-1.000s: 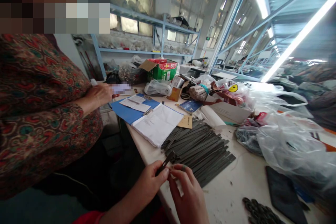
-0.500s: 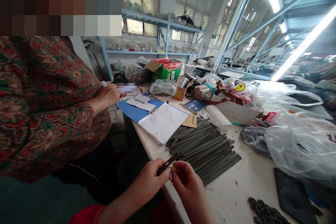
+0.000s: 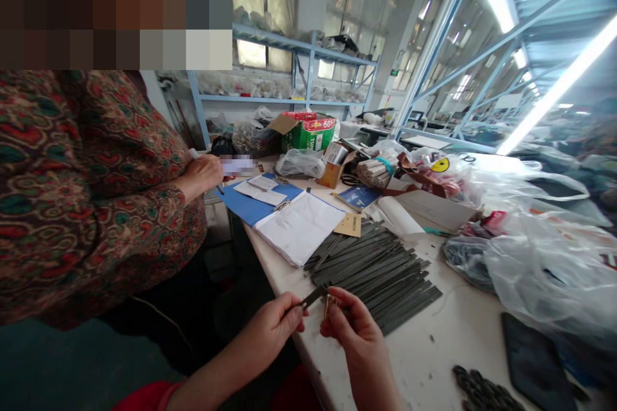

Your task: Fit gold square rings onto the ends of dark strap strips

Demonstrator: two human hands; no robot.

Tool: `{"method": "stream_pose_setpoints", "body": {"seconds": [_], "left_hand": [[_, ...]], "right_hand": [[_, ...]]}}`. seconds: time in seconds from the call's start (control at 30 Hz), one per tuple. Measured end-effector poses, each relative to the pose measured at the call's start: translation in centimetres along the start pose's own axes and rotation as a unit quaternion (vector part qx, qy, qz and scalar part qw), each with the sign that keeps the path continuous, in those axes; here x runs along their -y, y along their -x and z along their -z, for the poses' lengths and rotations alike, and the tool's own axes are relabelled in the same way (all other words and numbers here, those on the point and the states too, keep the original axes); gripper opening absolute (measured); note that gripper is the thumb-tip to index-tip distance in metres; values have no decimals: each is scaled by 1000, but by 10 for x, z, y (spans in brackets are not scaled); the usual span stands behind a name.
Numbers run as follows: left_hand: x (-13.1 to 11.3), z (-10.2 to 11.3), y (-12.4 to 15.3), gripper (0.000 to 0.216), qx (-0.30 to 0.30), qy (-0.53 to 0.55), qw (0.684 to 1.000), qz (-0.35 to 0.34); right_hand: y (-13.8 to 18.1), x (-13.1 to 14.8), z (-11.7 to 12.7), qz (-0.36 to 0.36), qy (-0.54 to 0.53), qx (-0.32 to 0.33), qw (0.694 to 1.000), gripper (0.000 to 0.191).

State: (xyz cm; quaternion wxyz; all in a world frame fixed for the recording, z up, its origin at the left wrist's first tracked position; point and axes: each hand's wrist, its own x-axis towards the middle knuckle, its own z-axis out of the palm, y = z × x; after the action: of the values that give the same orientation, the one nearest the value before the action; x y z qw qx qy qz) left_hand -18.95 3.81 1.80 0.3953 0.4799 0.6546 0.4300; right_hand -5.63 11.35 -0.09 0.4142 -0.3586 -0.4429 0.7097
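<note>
My left hand (image 3: 278,322) is closed in a pinch on a short dark strap (image 3: 314,296), whose free end points up and right toward my other hand. Between the thumb and fingers of my right hand (image 3: 355,324) is a small gold-coloured metal buckle (image 3: 328,306), right at the strap's end. Fingers cover part of the buckle, so I cannot tell whether the strap passes through it. Just beyond both hands, many long dark strips (image 3: 385,279) lie in a flat pile on the white table (image 3: 409,359).
A blue folder with white papers (image 3: 301,225) lies behind the strips. At right are clear plastic bags (image 3: 535,257), a dark flat tablet-like object (image 3: 540,359) and small black rings (image 3: 482,388). A person in a patterned top (image 3: 96,205) stands at left, holding something blurred.
My right hand has shifted slightly right and turned, showing more of the buckle. My left hand has drawn a little left and down with the strap.
</note>
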Motion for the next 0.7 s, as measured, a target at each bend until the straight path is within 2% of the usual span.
{"method": "stream_pose_setpoints", "body": {"seconds": [0.13,0.23,0.43,0.57,0.7], "left_hand": [[0,-2,6,27,2,-59,998,-30],[-2,-2,8,25,-13,-91,995,-41],[-10,-5,10,23,-12,-128,990,-53],[-14,-10,14,13,-8,-57,998,-34],[-9,-14,14,6,14,7,999,-36]], "right_hand": [[7,16,-7,-139,-139,-24,980,49],[12,19,-8,-184,-191,-25,964,52],[21,6,-8,-182,-178,4,967,46],[23,-5,-9,-140,-114,35,983,35],[23,-14,-9,-66,-48,31,996,38]]}}
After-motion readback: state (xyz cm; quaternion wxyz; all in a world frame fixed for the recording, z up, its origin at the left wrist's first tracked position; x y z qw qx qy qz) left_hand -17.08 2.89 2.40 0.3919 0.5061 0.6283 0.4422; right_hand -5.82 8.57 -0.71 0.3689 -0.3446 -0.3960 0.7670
